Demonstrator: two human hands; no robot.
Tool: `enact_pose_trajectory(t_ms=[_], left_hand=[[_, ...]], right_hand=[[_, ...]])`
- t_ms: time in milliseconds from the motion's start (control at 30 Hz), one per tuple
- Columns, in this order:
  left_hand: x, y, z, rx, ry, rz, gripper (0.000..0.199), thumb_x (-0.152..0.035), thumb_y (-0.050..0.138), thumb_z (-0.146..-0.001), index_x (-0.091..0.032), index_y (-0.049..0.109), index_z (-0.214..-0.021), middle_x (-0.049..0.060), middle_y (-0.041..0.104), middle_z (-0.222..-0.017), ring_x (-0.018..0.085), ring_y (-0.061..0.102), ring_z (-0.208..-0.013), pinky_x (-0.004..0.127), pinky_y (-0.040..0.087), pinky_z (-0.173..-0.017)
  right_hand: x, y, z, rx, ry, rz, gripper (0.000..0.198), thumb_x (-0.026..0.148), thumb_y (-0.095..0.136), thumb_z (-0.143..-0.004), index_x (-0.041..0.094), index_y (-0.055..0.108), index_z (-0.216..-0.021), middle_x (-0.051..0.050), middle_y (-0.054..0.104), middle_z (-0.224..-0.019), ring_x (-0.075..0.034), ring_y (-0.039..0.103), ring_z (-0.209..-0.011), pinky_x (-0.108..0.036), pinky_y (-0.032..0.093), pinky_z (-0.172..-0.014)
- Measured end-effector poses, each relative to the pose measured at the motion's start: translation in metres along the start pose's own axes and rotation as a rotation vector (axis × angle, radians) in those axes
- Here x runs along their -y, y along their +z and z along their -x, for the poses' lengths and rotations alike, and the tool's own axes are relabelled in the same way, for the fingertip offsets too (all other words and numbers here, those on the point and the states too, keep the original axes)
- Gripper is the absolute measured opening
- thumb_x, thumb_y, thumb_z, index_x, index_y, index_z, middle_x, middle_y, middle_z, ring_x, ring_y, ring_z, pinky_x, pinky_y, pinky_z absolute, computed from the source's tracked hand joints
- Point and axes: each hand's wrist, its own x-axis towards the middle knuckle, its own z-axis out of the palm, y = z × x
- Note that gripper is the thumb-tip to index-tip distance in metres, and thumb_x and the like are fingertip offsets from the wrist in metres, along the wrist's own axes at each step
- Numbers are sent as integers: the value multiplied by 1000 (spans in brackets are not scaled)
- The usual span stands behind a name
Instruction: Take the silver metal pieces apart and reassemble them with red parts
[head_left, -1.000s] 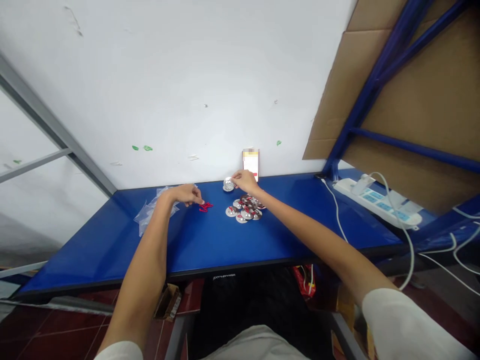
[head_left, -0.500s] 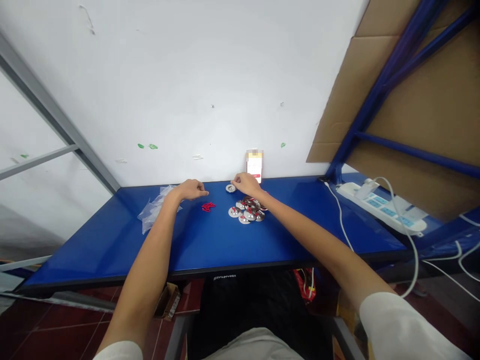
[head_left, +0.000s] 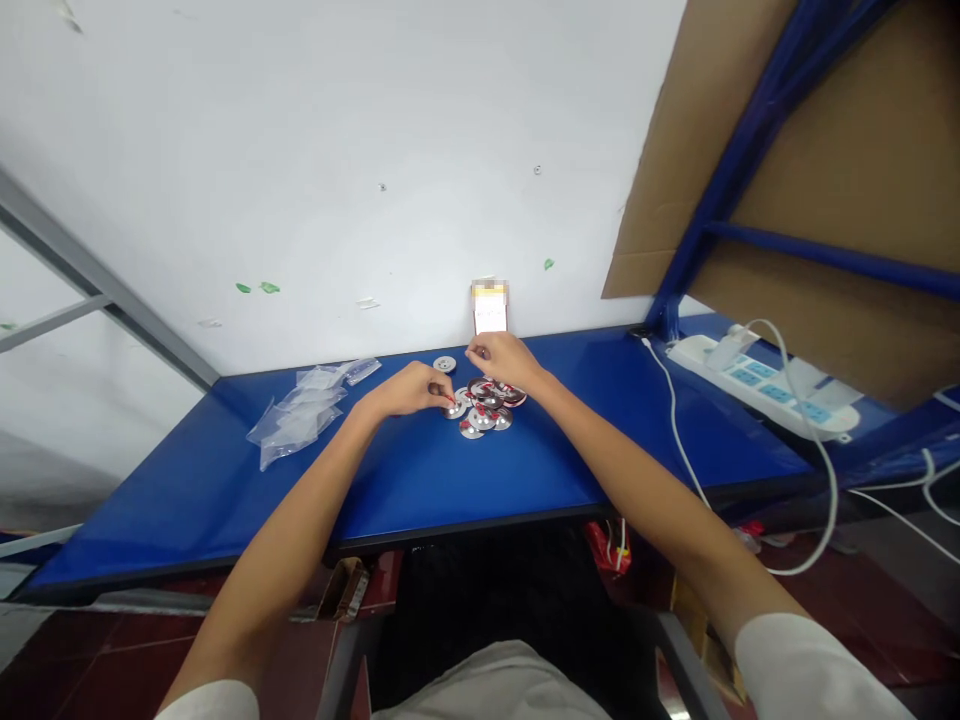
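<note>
My left hand (head_left: 414, 390) pinches the leftmost silver disc (head_left: 454, 409) at the edge of the pile, near its small red bit. The pile (head_left: 486, 396) holds several shiny round discs, some with red loops on them. Above it my right hand (head_left: 501, 358) is closed, thumb and fingertips together; whatever they may hold is too small to make out. A small round grey-white piece (head_left: 444, 364) lies by itself to the left of the right hand, untouched.
Clear plastic bags (head_left: 300, 415) lie on the blue table (head_left: 442, 490) to the left. A lit phone (head_left: 490, 308) leans against the wall behind my right hand. On the right are a white power strip (head_left: 761, 385), a white cable (head_left: 679, 430) and a blue metal frame (head_left: 694, 215).
My left hand has moved right onto the pile's left edge, and the red loops that lay beside it no longer show. My right hand has come away from the grey-white round piece.
</note>
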Motion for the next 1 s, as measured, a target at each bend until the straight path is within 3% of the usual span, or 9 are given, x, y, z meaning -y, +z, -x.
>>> enact_pose_trajectory(t_ms=[167, 333, 467, 600, 700, 800, 833, 1000], left_hand=[[2, -15, 6, -335, -68, 241, 33, -50, 81, -87, -17, 80, -93, 6, 78, -83, 18, 68, -70, 29, 53, -66], [8, -22, 10, -535, -75, 589, 40, -52, 87, -83, -15, 75, -94, 8, 75, -86, 18, 68, -73, 27, 53, -62], [10, -17, 10, -495, -85, 692, 43, -52, 87, -82, -14, 73, -97, 8, 73, -87, 17, 68, -76, 27, 53, -65], [7, -9, 5, -428, -97, 669, 48, -57, 86, -82, -14, 71, -99, 8, 71, -86, 17, 67, -74, 29, 54, -67], [5, -6, 0, -510, -110, 557, 49, -61, 76, -90, -15, 69, -105, 7, 70, -86, 19, 68, -75, 30, 55, -67], [0, -7, 1, -755, -71, 199, 40, -54, 67, -99, -18, 68, -116, 4, 68, -89, 18, 65, -77, 29, 53, -70], [-2, -8, 2, -780, -38, 49, 37, -50, 66, -101, -19, 69, -120, 4, 67, -91, 17, 64, -78, 29, 52, -73], [-7, -2, 7, -559, 55, -469, 32, -41, 58, -109, -27, 72, -134, 8, 70, -117, 18, 66, -86, 29, 47, -79]], right_hand=[[24, 5, 2, 94, -90, -392, 14, 19, 67, -97, 19, 79, -104, -4, 79, -93, -17, 71, -82, -28, 51, -75], [41, 9, 2, -91, 34, -649, 35, 19, 69, -95, 22, 65, -130, -8, 76, -119, -17, 74, -87, -31, 60, -82], [46, 7, 1, -76, 51, -600, 33, 27, 74, -96, 25, 68, -129, -8, 77, -123, -20, 76, -104, -33, 61, -94], [42, 12, 0, -19, 96, -631, 16, 29, 74, -97, 22, 74, -111, -6, 80, -105, -20, 77, -101, -34, 62, -95], [35, 18, -1, -47, 147, -714, 12, 30, 77, -94, 20, 71, -98, -4, 79, -95, -19, 78, -90, -31, 64, -85], [28, 22, -2, -72, 266, -803, 19, 31, 80, -92, 20, 65, -90, -3, 77, -83, -19, 78, -78, -28, 63, -70], [27, 22, -2, -77, 311, -824, 20, 31, 80, -92, 20, 64, -89, -3, 76, -79, -19, 78, -74, -27, 63, -66], [28, 23, -2, -61, 335, -834, 14, 22, 76, -92, 18, 65, -86, -3, 75, -73, -18, 78, -68, -25, 62, -61]])
